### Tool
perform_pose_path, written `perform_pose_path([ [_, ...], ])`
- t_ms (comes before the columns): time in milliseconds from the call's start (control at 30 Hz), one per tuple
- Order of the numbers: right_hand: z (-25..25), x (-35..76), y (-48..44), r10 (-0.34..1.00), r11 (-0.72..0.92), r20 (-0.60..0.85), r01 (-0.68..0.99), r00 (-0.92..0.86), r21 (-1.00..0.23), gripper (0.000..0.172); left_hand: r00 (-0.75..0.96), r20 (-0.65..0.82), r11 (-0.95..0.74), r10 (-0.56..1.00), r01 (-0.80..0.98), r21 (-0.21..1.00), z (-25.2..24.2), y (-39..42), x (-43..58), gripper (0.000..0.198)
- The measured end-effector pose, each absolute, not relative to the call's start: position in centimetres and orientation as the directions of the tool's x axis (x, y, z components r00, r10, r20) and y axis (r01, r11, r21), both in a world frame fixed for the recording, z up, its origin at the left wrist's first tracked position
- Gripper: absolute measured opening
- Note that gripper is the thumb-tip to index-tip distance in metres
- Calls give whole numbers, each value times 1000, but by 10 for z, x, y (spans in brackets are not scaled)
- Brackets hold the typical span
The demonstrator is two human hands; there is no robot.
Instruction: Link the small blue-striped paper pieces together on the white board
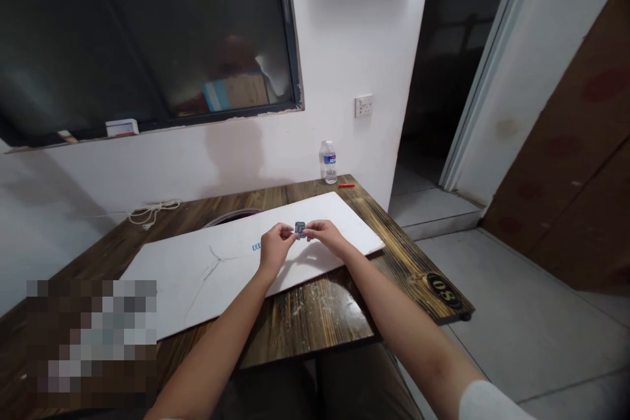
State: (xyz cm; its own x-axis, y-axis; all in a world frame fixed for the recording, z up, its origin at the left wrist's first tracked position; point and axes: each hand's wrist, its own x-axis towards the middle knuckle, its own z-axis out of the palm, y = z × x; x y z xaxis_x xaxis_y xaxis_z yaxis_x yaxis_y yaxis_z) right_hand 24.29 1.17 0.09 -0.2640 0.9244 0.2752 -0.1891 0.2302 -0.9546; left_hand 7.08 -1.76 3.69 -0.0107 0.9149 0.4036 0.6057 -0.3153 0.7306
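Note:
Between my two hands is a small dark grey, squarish piece (300,228) with lighter marks or openings in it; its exact kind is too small to make out. My left hand (276,244) pinches its left side with thumb and fingers. On the other side, my right hand (325,235) grips it with closed fingertips. Both hands are above a white board (187,262) lying on the wooden table. Beside my left hand, a small blue marking or piece (256,247) shows on the board, partly covered by the hand.
A labelled clear bottle (329,163) and a red pen-like stick (346,185) are at the table's (315,321) back corner. A white cable (153,209) lies at the back left. Part of a round object (231,216) shows behind the board. The lower left is pixelated.

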Motion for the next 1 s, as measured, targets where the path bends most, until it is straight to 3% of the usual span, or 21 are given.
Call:
perform_pose_path([
  [400, 1, 241, 11, 944, 261, 280, -122, -173, -958, 32, 65, 358, -313, 931, 646, 696, 37, -15, 65, 21],
  [467, 0, 242, 13, 958, 245, 259, -120, -125, -962, 33, 73, 376, -299, 924, 749, 591, 35, -13, 49, 23],
  [533, 0, 243, 15, 967, 229, 241, -126, -88, -965, 34, 111, 405, -278, 908, 882, 381, 30, -12, 31, 25],
  [667, -1, 244, 16, 970, 216, 228, -143, -80, -966, 34, 94, 248, -118, 964, 990, 82, 20, -12, 1, 28],
  [800, -2, 244, 16, 971, 211, 224, -146, -82, -967, 33, 92, 126, -91, 988, 996, -18, 16, -13, -8, 28],
  [1000, -3, 245, 15, 973, 215, 224, -126, -62, -968, 35, 177, 174, -161, 969, 982, -99, 15, -11, -6, 30],
])
